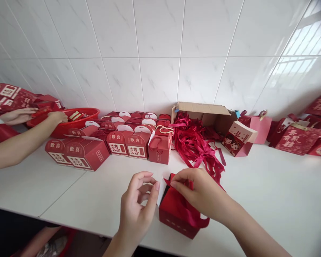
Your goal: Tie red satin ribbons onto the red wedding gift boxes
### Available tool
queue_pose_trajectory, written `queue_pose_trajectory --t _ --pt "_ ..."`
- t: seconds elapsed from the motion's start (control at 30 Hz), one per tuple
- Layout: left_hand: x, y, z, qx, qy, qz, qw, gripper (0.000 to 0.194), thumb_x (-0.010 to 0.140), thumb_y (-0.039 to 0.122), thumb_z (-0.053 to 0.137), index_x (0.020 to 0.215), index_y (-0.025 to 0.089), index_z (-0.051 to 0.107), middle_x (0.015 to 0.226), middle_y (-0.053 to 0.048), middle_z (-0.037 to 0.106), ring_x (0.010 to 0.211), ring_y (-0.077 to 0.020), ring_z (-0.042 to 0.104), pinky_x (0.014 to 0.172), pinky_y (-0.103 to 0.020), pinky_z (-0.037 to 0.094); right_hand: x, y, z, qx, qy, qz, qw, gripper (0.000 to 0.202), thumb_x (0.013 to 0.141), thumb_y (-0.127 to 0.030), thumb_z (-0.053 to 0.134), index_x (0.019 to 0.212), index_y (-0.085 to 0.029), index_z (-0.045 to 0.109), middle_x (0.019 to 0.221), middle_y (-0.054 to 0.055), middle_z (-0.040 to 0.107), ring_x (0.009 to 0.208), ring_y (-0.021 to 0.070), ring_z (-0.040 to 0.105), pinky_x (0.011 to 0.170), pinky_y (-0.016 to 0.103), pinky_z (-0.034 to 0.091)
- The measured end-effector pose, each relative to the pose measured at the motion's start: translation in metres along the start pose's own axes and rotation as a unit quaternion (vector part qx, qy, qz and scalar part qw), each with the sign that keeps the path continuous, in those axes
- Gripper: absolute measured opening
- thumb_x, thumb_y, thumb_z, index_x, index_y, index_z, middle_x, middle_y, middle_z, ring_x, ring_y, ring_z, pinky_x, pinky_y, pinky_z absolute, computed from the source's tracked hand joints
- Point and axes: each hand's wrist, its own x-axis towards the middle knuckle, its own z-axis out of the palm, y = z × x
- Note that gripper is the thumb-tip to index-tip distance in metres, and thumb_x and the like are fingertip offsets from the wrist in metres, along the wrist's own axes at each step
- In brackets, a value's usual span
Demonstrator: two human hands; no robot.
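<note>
We pinch a red ribbon in our right hand over the red box on the table; our left hand, half-curled beside it, looks empty. We see no knot, so judge this box unfinished; assembled boxes stand farther back

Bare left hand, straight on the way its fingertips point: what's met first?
Likely the white cardboard flap of the open, dark-red rectangular box, just right of the left hand; the right hand, pinching glossy red ribbon, lies beyond. Depth unclear.
</note>
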Motion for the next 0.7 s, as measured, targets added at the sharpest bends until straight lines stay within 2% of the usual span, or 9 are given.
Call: queue_pose_trajectory --t 0.23,0.4,0.5,0.6,0.7 --pt "-0.002 0.002 0.001 -0.015 -0.016 0.002 1.000 0.020 0.083 0.031 0.061 0.096 0.021 0.050 0.079 0.000 0.063 0.060 -0.0109 0.062 0.053 -0.019 0.048 0.009 -0.003 0.001 -0.020 -0.013 -0.005 1.000 0.029 0.087 -0.025 0.048 0.062 -0.019 0.063 0.057 -0.001 0.059 0.052 0.0118 0.044 0.050 0.025 0.033" --pt "-0.002 0.002 0.001 -0.013 -0.044 -0.004 0.999 0.023 0.084 0.036 0.059 0.098 0.021 0.050 0.084 -0.002 0.063 0.063 -0.0130 0.063 0.053 -0.020 0.050 0.014 -0.004 -0.001 0.025 -0.023 -0.027 0.999 0.024 0.086 -0.022 0.049 0.074 -0.020 0.071 0.071 0.000 0.069 0.062 0.0139 0.056 0.056 0.024 0.040" --pt "0.005 -0.002 0.000 -0.017 -0.084 -0.025 0.996 0.028 0.087 0.043 0.053 0.104 0.021 0.051 0.089 -0.004 0.062 0.066 -0.0144 0.064 0.052 -0.022 0.051 0.012 -0.004 -0.001 0.039 -0.020 -0.029 0.999 0.022 0.085 -0.021 0.051 0.077 -0.020 0.072 0.076 0.001 0.072 0.067 0.0148 0.060 0.062 0.024 0.044" --pt "0.014 -0.005 -0.001 -0.018 -0.150 -0.044 0.988 0.027 0.088 0.046 0.051 0.094 0.020 0.054 0.077 -0.001 0.060 0.059 -0.0131 0.059 0.050 -0.021 0.048 0.010 -0.004 0.002 0.029 -0.005 -0.034 0.999 0.021 0.085 -0.021 0.052 0.078 -0.020 0.072 0.078 0.001 0.073 0.071 0.0158 0.063 0.065 0.025 0.045" --pt "0.021 -0.005 0.000 0.001 -0.165 -0.034 0.986 0.026 0.087 0.044 0.053 0.078 0.019 0.053 0.063 0.003 0.053 0.052 -0.0104 0.051 0.047 -0.019 0.042 0.010 -0.007 0.004 0.018 -0.002 -0.043 0.999 0.023 0.087 -0.020 0.050 0.080 -0.021 0.072 0.079 0.001 0.073 0.072 0.0157 0.064 0.067 0.025 0.046"
